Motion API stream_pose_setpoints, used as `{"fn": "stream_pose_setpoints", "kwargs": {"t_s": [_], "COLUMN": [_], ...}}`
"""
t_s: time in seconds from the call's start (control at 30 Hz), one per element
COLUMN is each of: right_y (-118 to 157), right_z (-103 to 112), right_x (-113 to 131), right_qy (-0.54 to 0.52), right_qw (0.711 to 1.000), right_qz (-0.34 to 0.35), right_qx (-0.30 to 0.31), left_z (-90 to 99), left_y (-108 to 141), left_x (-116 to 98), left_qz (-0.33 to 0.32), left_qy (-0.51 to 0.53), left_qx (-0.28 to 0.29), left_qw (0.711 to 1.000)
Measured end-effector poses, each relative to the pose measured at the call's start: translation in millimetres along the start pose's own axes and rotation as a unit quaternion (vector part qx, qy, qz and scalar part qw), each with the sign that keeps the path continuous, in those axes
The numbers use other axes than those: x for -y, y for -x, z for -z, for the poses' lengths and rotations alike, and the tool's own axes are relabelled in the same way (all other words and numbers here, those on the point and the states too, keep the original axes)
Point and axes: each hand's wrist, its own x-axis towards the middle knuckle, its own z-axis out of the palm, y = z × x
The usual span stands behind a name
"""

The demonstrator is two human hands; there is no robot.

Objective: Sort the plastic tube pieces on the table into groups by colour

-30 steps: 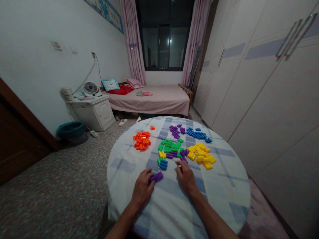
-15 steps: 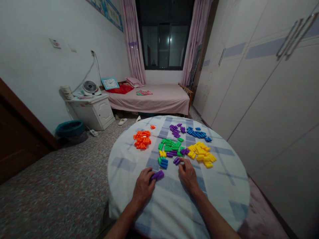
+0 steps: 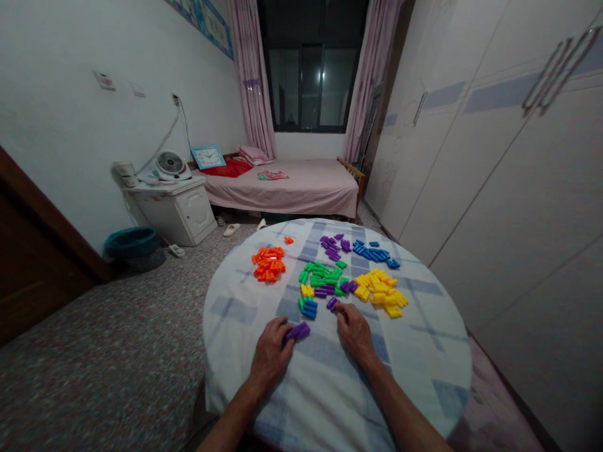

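Observation:
My left hand (image 3: 272, 351) is closed on purple plastic building pieces (image 3: 299, 331) low over the near part of the table; the pieces stick out to the right of the fingers. My right hand (image 3: 354, 329) has its thumb and fingertips pinched at the right end of another small purple piece (image 3: 332, 304). Just left of that piece lie blue pieces (image 3: 309, 309) against a green one, with yellow pieces (image 3: 307, 290) behind. Farther back is the green pile (image 3: 325, 274), with more purple pieces (image 3: 324, 292) along its near edge.
On the round table with its checked cloth (image 3: 235, 351) lie an orange pile (image 3: 269, 265), a far purple pile (image 3: 331, 245), a blue pile (image 3: 374, 252) and a yellow pile (image 3: 382, 290). Beyond are a bed (image 3: 311, 182), a white cabinet (image 3: 195, 210) and a wardrobe (image 3: 494, 188).
My right hand's fingers have bent in a little closer around the small purple piece, which has shifted very slightly left. My left hand stays in place with its purple pieces.

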Motion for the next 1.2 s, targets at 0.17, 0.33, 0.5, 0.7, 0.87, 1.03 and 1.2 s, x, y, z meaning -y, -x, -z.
{"fn": "stream_pose_setpoints", "kwargs": {"t_s": [0.17, 0.33, 0.5, 0.7, 0.87, 1.03, 1.2], "right_y": [0.0, 0.3, 0.2, -0.1, 0.4, 0.0, -0.3], "right_z": [-0.9, -1.2, 1.4, 2.9, 1.4, 1.1, 3.2], "right_x": [-1.8, -3.2, -1.2, 0.6, -2.0, -4.4, -0.6], "right_qy": [0.002, 0.002, -0.002, -0.001, -0.001, -0.002, -0.002], "right_qw": [1.000, 1.000, 1.000, 1.000, 1.000, 1.000, 1.000], "right_qz": [-0.004, -0.003, -0.010, -0.016, -0.024, -0.012, -0.005], "right_qx": [-0.003, 0.000, 0.007, 0.017, 0.018, 0.011, -0.001], "left_z": [-0.4, -0.2, -0.8, -2.0, -0.9, 0.6, -6.9], "left_y": [0.7, 1.2, 2.1, 3.4, 5.0, 4.7, 4.2], "left_x": [0.7, 1.2, 1.7, -1.0, -3.9, -4.8, -1.2], "left_qz": [-0.006, -0.004, -0.003, -0.005, -0.046, -0.041, -0.007], "left_qy": [0.001, -0.002, -0.006, -0.033, -0.091, -0.120, -0.116], "left_qx": [0.001, 0.003, 0.001, -0.017, -0.043, -0.064, -0.025], "left_qw": [1.000, 1.000, 1.000, 0.999, 0.994, 0.990, 0.993]}}
